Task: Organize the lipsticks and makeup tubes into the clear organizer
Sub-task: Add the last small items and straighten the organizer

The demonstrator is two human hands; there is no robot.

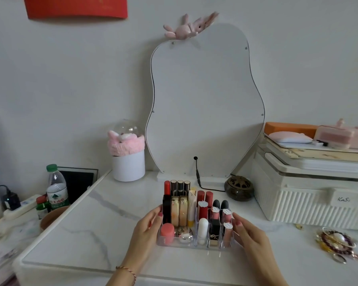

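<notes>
- Clear organizer point(163, 242) sits on the white marbled surface point(91, 234), between both hands, in front of the mirror point(207, 100).
- Left hand point(148, 226) flat against the organizer's left wall, fingers straight, nothing pinched; its grip is loose and holds nothing.
- Right hand point(249, 237) mirrors it on the right wall, fingers extended, fingertips at the near-right corner; likewise holding nothing.
- Judgement: hands bracket the organizer to steady or square it, pressing from both sides so it slides without tipping the upright tubes.
- Between the two grips: lipsticks point(204, 203) stand upright in narrow cells, likely so caps stay readable; a white tube point(203, 229) and pink pot point(167, 232) sit nearest the wrists.
- No loose tubes seen outside the hands; sorting looks nearly finished.
- Beyond the right hand, well apart: bead bracelets point(335, 242).
</notes>
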